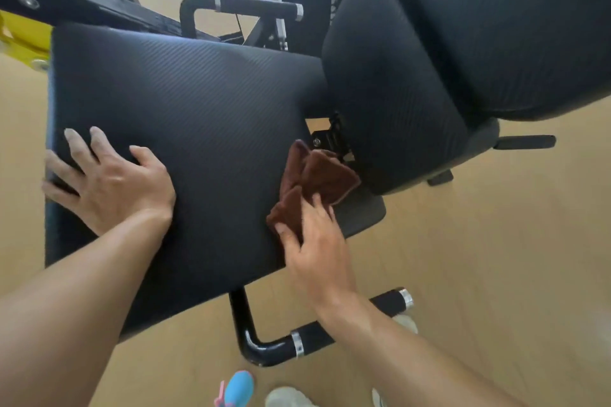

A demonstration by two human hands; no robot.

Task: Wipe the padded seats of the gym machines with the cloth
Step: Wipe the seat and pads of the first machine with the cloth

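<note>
Right hand [314,241] presses bunched cloth [314,178] at seat pad [198,116] right edge, apparently pinching it; left hand [105,182] flat, bracing. Sweep overlapping strokes leftward.

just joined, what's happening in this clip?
A person is wiping down a gym machine. The right hand holds a bunched brown cloth against the near right part of the black padded seat, close to the gap before the backrest pad. The left hand rests flat, fingers spread, on the seat's left edge. A black grab handle sticks out below the seat.
</note>
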